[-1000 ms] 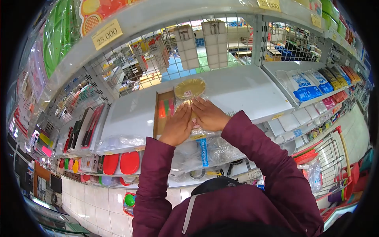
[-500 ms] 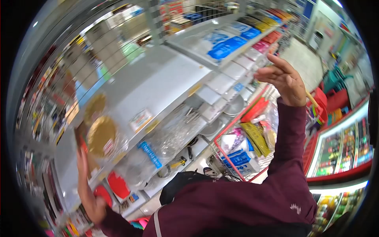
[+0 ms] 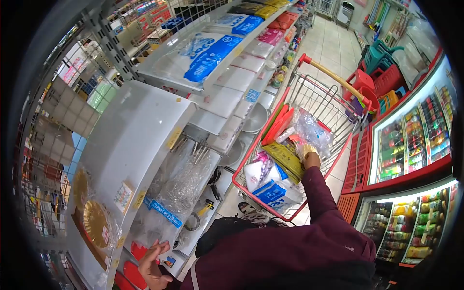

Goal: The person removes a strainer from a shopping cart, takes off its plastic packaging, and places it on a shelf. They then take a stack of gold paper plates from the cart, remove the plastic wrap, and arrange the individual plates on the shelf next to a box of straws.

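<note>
My right hand (image 3: pixel 311 160) reaches into the red-rimmed shopping cart (image 3: pixel 240 186), its fingers closed at a small gold fluted plate (image 3: pixel 306 149); the fingertips are partly hidden. Around it lie a yellow-green packet (image 3: pixel 285 159), red items (image 3: pixel 279 126), clear plastic packaging (image 3: pixel 311 130) and a blue-and-white LOCO pack (image 3: pixel 276 192). At the lower left, my left hand (image 3: pixel 153 267) is open and holds nothing, its fingers apart near the shelf's front edge. Beyond it, wrapped gold plates (image 3: pixel 96 223) stand on the grey shelf (image 3: pixel 128 125).
Blue-and-white LOCO bags (image 3: pixel 209 58) lie on the farther shelf. Below hang whisks and other utensils in plastic (image 3: pixel 179 193), with metal bowls (image 3: pixel 256 118) beyond. Lit drink coolers (image 3: pixel 411 137) line the right side, near stacked red and green plastic chairs (image 3: pixel 382 63).
My right hand has come down from the air into the cart, to the gold plate. The left hand has drawn back from beside the shelf's gold plates. The view has turned toward the cart.
</note>
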The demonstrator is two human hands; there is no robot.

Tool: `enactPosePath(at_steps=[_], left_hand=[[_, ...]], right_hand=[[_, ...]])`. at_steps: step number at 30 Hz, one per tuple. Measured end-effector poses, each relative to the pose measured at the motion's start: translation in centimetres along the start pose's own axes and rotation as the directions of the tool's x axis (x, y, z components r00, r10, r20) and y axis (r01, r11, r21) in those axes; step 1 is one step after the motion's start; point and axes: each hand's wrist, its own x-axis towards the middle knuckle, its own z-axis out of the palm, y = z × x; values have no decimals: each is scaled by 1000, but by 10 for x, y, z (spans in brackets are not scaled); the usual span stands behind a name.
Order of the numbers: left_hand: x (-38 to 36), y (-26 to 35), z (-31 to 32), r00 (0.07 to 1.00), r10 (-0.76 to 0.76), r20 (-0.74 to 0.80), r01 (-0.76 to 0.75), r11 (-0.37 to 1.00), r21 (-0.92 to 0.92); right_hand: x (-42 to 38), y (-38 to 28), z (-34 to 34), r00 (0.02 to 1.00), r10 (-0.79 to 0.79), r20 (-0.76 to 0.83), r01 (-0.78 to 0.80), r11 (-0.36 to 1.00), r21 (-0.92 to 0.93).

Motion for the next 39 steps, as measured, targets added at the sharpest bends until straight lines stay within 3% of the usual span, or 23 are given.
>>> enactPosePath(at_steps=[2, 4, 9, 11, 16, 18, 19, 20, 21, 22, 24, 26, 29, 31, 32, 33, 34, 36, 37, 39], left_hand=[[11, -4, 0, 999, 20, 40, -19, 1000, -17], [19, -9, 4, 996, 45, 77, -42, 998, -36], [35, -6, 28, 988, 77, 131, -71, 996, -45], [38, -6, 32, 988, 79, 134, -72, 996, -55], [46, -7, 38, 985, 112, 128, -103, 992, -68], [53, -11, 47, 986, 152, 61, -140, 975, -172], [58, -15, 52, 986, 152, 60, -140, 975, -171], [66, -19, 59, 989, 127, 70, -100, 947, -307], [73, -24, 66, 991, 105, 81, -59, 898, -436], [80, -28, 75, 991, 109, 76, -65, 897, -436], [93, -36, 93, 969, 54, 240, 81, 851, -519], [110, -35, 117, 907, -86, 411, 337, 733, -591], [137, -29, 165, 787, -109, 607, 553, 560, -617], [144, -30, 193, 768, -132, 626, 598, 498, -629], [146, -28, 204, 772, -113, 626, 626, 305, -717], [146, -26, 209, 778, -92, 622, 629, 99, -771], [146, -24, 208, 789, -100, 607, 615, 108, -781], [145, -21, 204, 821, -201, 534, 566, 170, -807], [144, -22, 199, 805, -284, 520, 580, 192, -792], [138, -32, 198, 815, -275, 510, 569, 215, -793]], right_hand=[[1, 2, -12, 999, 18, 27, -19, 1000, 11], [6, 8, -19, 990, 16, 142, -43, 980, 194], [22, 26, -20, 988, -51, 147, 3, 951, 310], [26, 31, -21, 990, -130, 62, 94, 910, 405], [48, 51, -23, 992, -127, -18, 114, 801, 587], [52, 50, -32, 994, -4, -110, 68, 806, 588], [63, 66, -20, 997, -7, -80, 58, 744, 666], [62, 64, -26, 997, -7, -81, 59, 743, 666], [54, 52, -48, 995, 78, 70, -103, 619, 779], [46, 36, -71, 965, 132, 229, -264, 466, 844], [34, 17, -94, 983, 22, 181, -175, 394, 902], [8, -23, -129, 984, -136, 118, -78, 272, 959], [-44, -89, -179, 954, -297, 51, 28, 257, 966], [-84, -129, -201, 893, -446, -64, 207, 280, 937], [-102, -143, -207, 816, -555, -165, 410, 352, 841], [-117, -157, -214, 643, -713, -279, 654, 323, 684], [-131, -164, -211, 584, -782, -217, 663, 305, 684], [-146, -175, -202, 326, -901, -286, 853, 149, 501], [-149, -176, -203, 316, -904, -289, 853, 138, 503], [-151, -176, -207, 305, -902, -306, 837, 100, 539]])
